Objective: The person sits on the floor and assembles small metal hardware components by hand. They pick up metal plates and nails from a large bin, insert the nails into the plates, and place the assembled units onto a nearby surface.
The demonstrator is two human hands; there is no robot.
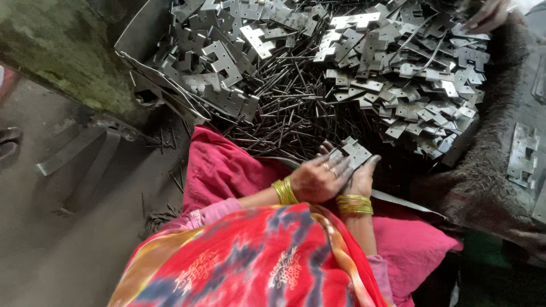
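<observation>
My left hand [319, 179] and my right hand [362, 177] meet just above my lap, both closed on one grey metal hinge plate [356, 152]. The left hand wears a ring, and both wrists carry yellow bangles. Right in front of the hands lies a heap of thin dark metal pins [284, 116] in a big metal tray [141, 40]. Piles of loose hinge plates [426, 85] fill the tray's far and right sides.
Another person's hand [488, 14] reaches in at the top right corner. A finished hinge [523, 154] lies on a rough brown surface at the right. Some pins are scattered on the dirty floor [74, 239] at the left. Red and pink cloth covers my lap.
</observation>
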